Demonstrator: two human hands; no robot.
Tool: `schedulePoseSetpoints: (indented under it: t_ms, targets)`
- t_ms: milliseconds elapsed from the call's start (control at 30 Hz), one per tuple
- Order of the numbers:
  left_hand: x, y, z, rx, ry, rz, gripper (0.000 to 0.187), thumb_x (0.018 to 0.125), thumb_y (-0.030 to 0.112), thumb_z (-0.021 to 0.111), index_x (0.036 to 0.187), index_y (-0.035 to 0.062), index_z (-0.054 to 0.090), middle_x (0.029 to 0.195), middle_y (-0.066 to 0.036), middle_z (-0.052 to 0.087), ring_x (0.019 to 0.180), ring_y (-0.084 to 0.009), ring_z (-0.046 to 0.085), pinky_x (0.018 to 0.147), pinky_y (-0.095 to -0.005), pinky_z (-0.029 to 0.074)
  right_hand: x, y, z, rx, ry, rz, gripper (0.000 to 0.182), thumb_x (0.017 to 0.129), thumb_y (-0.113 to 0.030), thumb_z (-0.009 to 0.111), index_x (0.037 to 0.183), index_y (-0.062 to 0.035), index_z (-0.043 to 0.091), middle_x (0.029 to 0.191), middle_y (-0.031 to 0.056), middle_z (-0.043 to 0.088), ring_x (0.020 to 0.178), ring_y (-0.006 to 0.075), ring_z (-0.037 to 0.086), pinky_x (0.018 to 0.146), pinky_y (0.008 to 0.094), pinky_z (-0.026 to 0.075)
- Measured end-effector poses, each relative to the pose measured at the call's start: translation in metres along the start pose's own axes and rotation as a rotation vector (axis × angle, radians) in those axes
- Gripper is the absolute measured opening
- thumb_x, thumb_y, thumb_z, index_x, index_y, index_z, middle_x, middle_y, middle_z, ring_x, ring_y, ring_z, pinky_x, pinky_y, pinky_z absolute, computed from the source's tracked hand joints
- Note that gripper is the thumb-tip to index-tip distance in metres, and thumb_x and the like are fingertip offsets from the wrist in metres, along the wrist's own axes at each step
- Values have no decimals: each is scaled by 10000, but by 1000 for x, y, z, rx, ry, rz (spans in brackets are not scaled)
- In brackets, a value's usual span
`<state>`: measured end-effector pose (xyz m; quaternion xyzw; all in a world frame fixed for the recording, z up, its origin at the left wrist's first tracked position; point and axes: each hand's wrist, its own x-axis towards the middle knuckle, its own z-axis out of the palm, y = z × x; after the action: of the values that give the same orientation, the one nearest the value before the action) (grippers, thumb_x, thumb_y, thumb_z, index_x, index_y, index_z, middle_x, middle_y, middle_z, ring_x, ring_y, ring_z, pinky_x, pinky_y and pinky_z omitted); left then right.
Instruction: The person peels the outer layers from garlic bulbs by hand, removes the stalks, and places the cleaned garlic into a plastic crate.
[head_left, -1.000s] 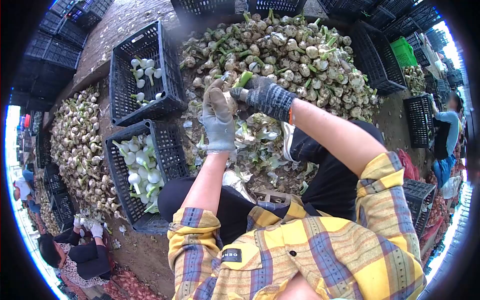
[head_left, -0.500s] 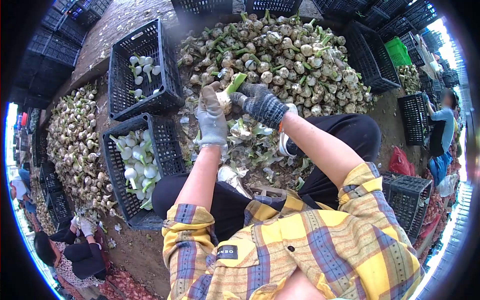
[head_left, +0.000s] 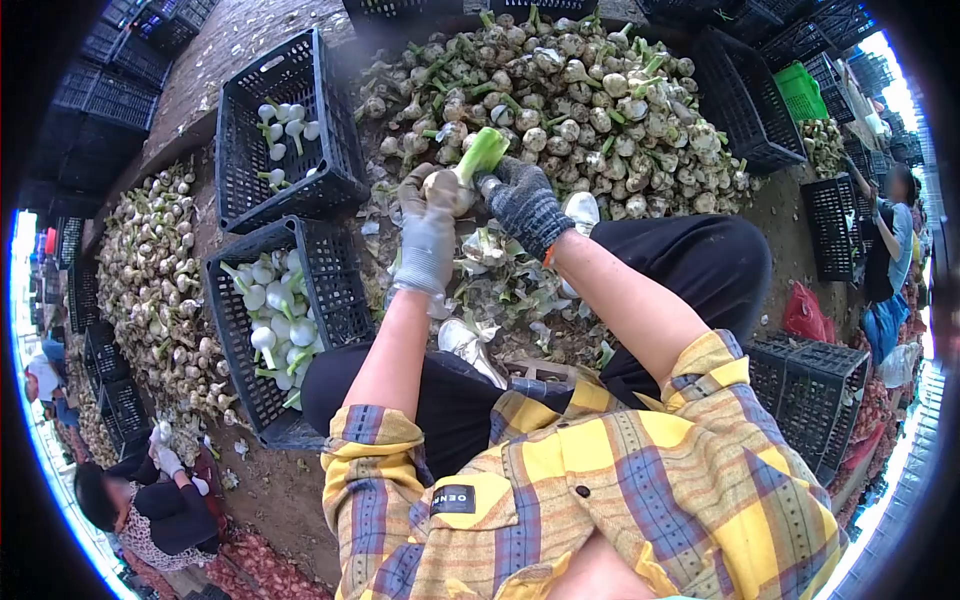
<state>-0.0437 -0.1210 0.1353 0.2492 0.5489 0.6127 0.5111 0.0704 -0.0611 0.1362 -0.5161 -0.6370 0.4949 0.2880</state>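
Observation:
A garlic bulb (head_left: 462,195) with a thick green stem is in my left hand (head_left: 426,225), which wears a pale, dirt-stained glove and is closed around it. The stem points up and to the right. Close against the bulb's right side is my right hand (head_left: 525,208), in a dark grey knitted glove. Its fingers are curled together; what they pinch, if anything, is hidden. Beneath both hands lie loose garlic skins and leaf scraps (head_left: 490,275). Beyond them rises a heap of unpeeled garlic (head_left: 560,110).
To my left, a black crate (head_left: 330,290) holds many peeled white bulbs; another crate (head_left: 230,150) behind it holds several. More garlic (head_left: 150,290) lies farther left. Black crates (head_left: 815,390) and a red bag (head_left: 806,315) stand right. Other people (head_left: 165,510) sit or stand at both sides.
The bulb has turned, its stem now pointing more up and right. My left hand has rolled over it, and my right hand has shifted slightly, staying beside the bulb.

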Motion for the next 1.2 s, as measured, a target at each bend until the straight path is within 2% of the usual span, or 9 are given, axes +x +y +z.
schedulePoseSetpoints:
  t_ms: [167,333,433,600,667,867,1100,1133,1200]
  targets:
    - [10,-9,-12,-124,-89,-176,611,821,554,545,1177,77,409,920,-55,560,733,-115,573,608,-213,495,1,5,4,108,22,11,259,815,-202,561,970,-5,627,858,161,662,776,247,645,710,329,490]
    - [0,-14,9,-43,66,29,451,875,433,532,1150,77,501,912,-37,568,780,-101,566,646,-250,500,1,13,5,60,80,7,261,827,-197,524,967,4,613,876,193,647,821,308,629,738,373,478]
    - [8,-6,-11,-82,-149,-296,667,822,489,588,1256,42,351,956,-68,575,869,-129,571,725,-215,480,-2,8,2,50,93,41,249,822,-178,516,951,14,611,879,205,639,832,321,623,740,385,477]
    - [3,-9,0,-44,-3,-209,320,870,341,570,1057,86,521,908,-37,590,726,-116,592,571,-223,488,-3,0,0,-127,125,29,247,827,-167,512,949,25,607,850,187,645,778,264,632,703,350,483]
    - [-2,-7,3,-22,-53,-65,306,868,318,581,1059,86,520,906,-34,589,733,-115,591,577,-224,487,5,21,8,208,105,53,246,831,-177,501,940,14,612,833,170,645,749,244,625,690,345,482]
    - [3,-6,-18,-355,-281,-382,301,869,312,571,1048,72,533,900,-46,604,703,-128,593,608,-269,506,-2,15,-3,814,-58,352,250,828,-174,484,909,22,617,764,138,627,703,209,622,607,329,482]
    - [-2,-4,-3,-211,-110,-295,336,902,318,506,1144,85,509,979,-57,592,765,-143,592,617,-275,513,5,24,-9,-281,-37,-29,280,813,-214,510,975,-9,611,900,201,640,829,329,616,734,390,473]
    - [0,-4,-1,-96,-67,-230,338,908,317,495,1164,96,498,1010,-58,587,786,-148,598,617,-274,516,7,30,1,174,85,155,260,818,-186,509,970,2,607,880,211,635,827,349,608,737,400,468]
    - [-3,-3,1,-13,-75,-243,351,899,334,514,1173,116,492,1018,-39,580,805,-135,586,636,-274,513,-1,30,6,168,197,-31,243,820,-158,506,973,5,602,891,218,630,832,361,601,742,404,466]
